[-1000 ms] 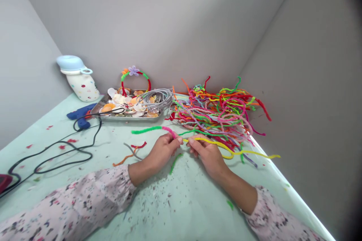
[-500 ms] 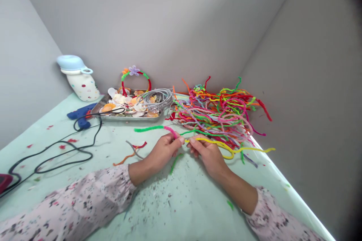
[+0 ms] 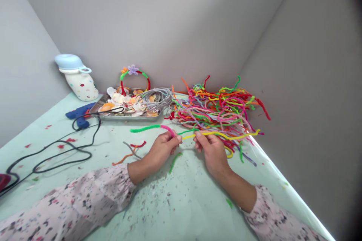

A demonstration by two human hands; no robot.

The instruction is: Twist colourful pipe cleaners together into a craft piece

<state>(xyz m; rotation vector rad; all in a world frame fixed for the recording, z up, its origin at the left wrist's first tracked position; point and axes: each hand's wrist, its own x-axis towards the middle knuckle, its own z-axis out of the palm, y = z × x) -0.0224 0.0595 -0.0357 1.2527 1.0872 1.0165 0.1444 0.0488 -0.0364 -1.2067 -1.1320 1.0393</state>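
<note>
My left hand (image 3: 162, 150) is closed in a pinch on a pipe cleaner strand (image 3: 145, 129), green at its free end and pink near my fingers. A yellow pipe cleaner (image 3: 240, 136) runs from that pinch across to my right hand (image 3: 213, 154), which is closed on it with thumb and fingertips. Its free end reaches out to the right past my knuckles. The join between pink and yellow is hidden by my left fingers. A green length behind the hands seems to run toward the left fingertips; whether it is attached I cannot tell.
Behind lies a heap of colourful pipe cleaners (image 3: 209, 111). To its left, a metal tray (image 3: 127, 118) holds shells, with a coil of grey cord (image 3: 161, 98) and a flowered hoop (image 3: 149, 83). A blue glue gun (image 3: 80, 112), its black cable (image 3: 92, 143) and a bottle (image 3: 80, 84) stand farther left.
My right hand has shifted slightly right, widening the gap between the hands. The yellow pipe cleaner's free end has swung up and to the left. My left hand has barely moved.
</note>
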